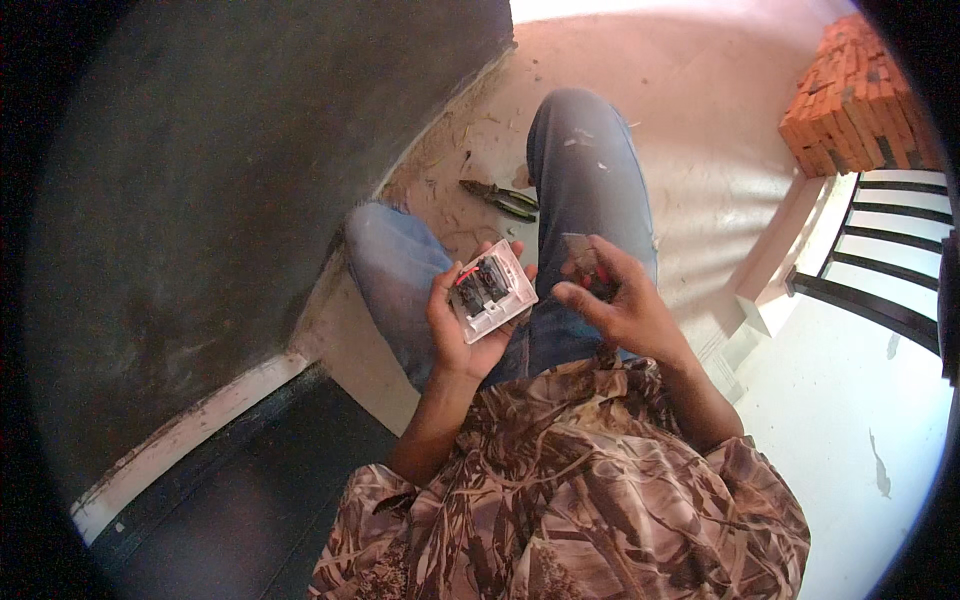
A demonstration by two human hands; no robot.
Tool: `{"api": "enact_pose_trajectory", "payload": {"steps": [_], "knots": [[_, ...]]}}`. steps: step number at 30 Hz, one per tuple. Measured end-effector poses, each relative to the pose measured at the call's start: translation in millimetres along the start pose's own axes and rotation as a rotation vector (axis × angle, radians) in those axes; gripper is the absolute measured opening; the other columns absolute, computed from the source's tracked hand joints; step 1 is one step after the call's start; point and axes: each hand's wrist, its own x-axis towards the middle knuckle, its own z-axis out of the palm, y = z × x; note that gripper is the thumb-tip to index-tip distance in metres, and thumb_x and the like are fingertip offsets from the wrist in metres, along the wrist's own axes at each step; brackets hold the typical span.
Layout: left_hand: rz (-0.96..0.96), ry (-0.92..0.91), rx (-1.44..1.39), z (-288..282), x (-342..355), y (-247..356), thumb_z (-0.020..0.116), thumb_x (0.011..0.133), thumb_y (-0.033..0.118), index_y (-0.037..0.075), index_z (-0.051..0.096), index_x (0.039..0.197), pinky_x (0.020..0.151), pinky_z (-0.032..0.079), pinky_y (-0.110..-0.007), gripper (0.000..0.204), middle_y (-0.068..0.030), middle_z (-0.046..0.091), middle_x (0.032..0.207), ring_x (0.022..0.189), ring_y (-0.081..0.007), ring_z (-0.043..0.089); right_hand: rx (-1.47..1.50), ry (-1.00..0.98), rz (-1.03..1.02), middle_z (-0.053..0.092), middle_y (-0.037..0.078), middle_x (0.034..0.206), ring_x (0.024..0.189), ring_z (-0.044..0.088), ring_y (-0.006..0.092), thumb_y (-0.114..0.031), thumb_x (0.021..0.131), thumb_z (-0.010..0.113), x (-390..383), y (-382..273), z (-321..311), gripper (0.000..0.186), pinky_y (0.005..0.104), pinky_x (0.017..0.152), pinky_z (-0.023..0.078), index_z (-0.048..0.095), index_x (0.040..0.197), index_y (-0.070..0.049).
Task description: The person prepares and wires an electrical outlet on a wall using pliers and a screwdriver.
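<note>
My left hand [460,325] is closed round a white electrical wall plate [490,292], held tilted over my lap. Its back faces up, showing two black modules and a bit of red. To the right, a short gap away, my right hand [625,298] is closed with the thumb toward the fingers. It grips a small thing [578,245] that looks partly see-through, with red and dark bits; its kind I cannot make out. On the floor between my knees lie pliers [503,199] with black and green handles.
A dark wall [250,180] rises close on the left. Small debris [470,135] is scattered along the floor by its base. Stacked red bricks [850,105] stand at the far right, above a black railing [880,260]. My jeans-clad knees [585,150] frame the work area.
</note>
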Motion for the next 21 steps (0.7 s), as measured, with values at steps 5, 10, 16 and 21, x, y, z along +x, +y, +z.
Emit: {"api": "enact_pose_trajectory", "payload": {"steps": [5,10,16,21], "knots": [[0.015,0.063,-0.067,11,-2,-4,0.047,0.097,0.042,0.005,0.055,0.133,0.099,0.054,-0.048,0.053,-0.0187,0.052,0.142,0.129,-0.0364,0.053,-0.127,-0.005,-0.028,0.052,0.009,0.068,0.066,0.046,0.0101,-0.021,0.087,0.078,11,-10,18,0.035,0.0322,0.057,0.041,0.053,0.091,0.002],[-0.017,-0.045,-0.294,7,2,6,0.05,0.096,0.034,-0.004,0.054,0.13,0.095,0.059,-0.047,0.051,-0.0205,0.056,0.137,0.126,-0.0357,0.056,-0.051,0.162,0.093,0.054,-0.001,0.072,0.054,0.045,0.0059,-0.032,0.103,0.057,25,1,0,0.027,0.0241,0.05,0.038,0.061,0.107,-0.005],[0.04,-0.006,-0.395,15,-2,4,0.052,0.096,0.03,-0.01,0.052,0.13,0.097,0.058,-0.045,0.052,-0.0242,0.058,0.133,0.125,-0.0348,0.058,-0.031,0.039,-0.073,0.059,0.021,0.096,0.092,0.06,0.0269,-0.022,0.105,0.048,13,-13,6,0.036,0.039,0.083,0.047,0.056,0.131,0.002],[0.099,0.006,-0.363,20,-2,6,0.051,0.097,0.031,-0.011,0.052,0.13,0.099,0.057,-0.042,0.054,-0.0261,0.057,0.134,0.124,-0.0333,0.058,-0.17,0.039,-0.165,0.06,0.024,0.107,0.101,0.061,0.0374,-0.023,0.105,0.046,8,-13,28,0.047,0.041,0.09,0.047,0.043,0.146,0.0]]}}
